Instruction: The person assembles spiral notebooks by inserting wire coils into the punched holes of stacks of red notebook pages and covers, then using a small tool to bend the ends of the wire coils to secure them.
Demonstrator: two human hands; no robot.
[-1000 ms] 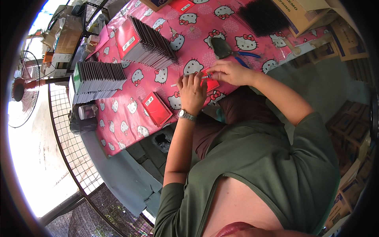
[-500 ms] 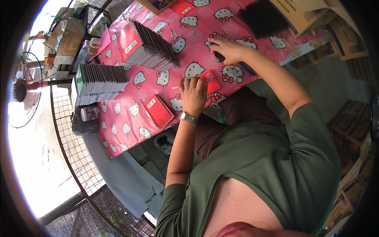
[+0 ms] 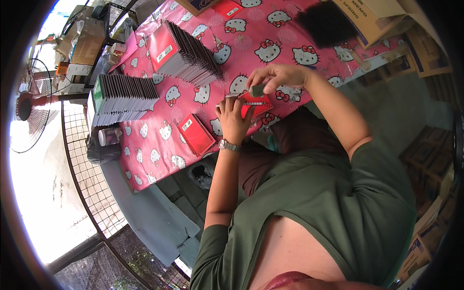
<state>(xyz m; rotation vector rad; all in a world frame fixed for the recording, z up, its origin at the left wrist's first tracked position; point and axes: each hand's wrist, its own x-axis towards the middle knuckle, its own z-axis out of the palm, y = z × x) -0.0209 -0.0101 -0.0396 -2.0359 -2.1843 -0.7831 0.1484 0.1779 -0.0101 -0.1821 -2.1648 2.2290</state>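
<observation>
A red notebook [image 3: 263, 107] lies flat near the table's front edge. Across its cover runs a thin, pale ruler-like strip [image 3: 254, 103] with dark marks. My left hand [image 3: 233, 118] presses on this strip with bent fingers, partly hiding it and the notebook. Just above the notebook, my right hand [image 3: 285, 79] pinches a small dark green block [image 3: 257, 90] between thumb and fingers. The block's underside is out of sight. To the left of my left hand rests another red spiral notebook [image 3: 195, 134].
Tall stacks of red spiral notebooks [image 3: 181, 53] and green-covered notebooks [image 3: 124, 94] stand at the left. A heap of black spiral bindings [image 3: 325, 23] lies by an open carton [image 3: 372, 21] at far right. A fan [image 3: 26, 106] stands beyond the left edge.
My right hand has come left and nearer with the green block, from the bare tabletop to above the red notebook. My left hand has shifted slightly, and more of the strip shows.
</observation>
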